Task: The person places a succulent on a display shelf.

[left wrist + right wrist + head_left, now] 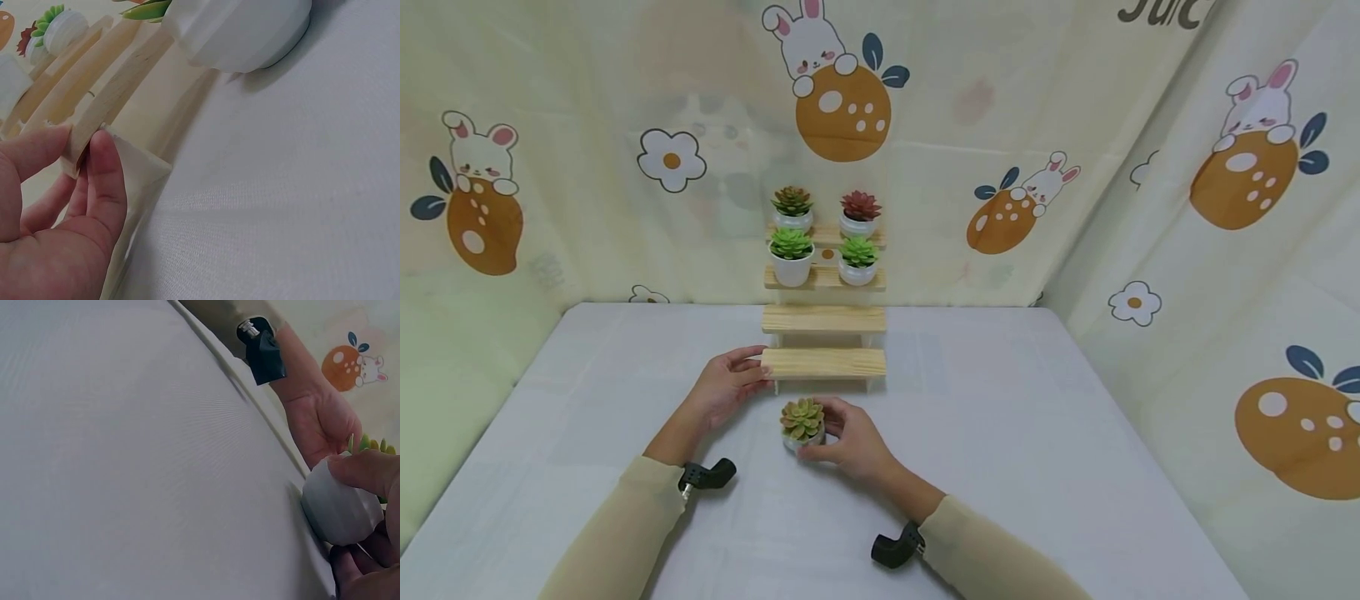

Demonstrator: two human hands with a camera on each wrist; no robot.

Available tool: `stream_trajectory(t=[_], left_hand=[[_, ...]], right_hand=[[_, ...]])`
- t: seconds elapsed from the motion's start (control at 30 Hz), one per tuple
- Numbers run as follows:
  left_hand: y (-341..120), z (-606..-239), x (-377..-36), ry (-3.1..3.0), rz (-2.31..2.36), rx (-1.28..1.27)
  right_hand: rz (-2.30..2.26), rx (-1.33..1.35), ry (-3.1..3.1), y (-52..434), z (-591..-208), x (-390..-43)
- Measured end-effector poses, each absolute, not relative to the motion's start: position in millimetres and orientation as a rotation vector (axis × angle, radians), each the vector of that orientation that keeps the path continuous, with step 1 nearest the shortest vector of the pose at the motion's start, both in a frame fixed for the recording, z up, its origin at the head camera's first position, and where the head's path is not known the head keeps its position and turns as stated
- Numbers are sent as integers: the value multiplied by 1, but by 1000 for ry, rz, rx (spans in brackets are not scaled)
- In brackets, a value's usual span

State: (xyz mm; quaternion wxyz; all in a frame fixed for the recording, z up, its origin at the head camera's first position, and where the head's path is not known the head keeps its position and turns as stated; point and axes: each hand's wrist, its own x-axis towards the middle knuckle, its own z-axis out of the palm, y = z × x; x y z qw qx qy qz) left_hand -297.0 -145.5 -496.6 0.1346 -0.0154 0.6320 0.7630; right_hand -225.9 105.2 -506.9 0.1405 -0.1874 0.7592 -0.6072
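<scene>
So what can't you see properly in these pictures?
- Head view: the pot under the small succulent is mostly covered by its leaves and the right hand.
- Left wrist view: the wooden stand is blurred, and the left hand is cut off by the edge.
- Right wrist view: the succulent leaves barely show behind the thumb.
</scene>
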Motion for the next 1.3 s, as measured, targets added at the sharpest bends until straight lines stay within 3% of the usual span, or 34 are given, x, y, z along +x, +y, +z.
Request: stream_trajectory(t=[0.57,1.3], left_hand=[[-146,-494,-298,1822,2226,-32],[-147,-494,-297,1809,2218,-20]], right_hand=[[-1786,-567,2223,105,-503,-231],[-1854,-615,2305,96,-460,-267]])
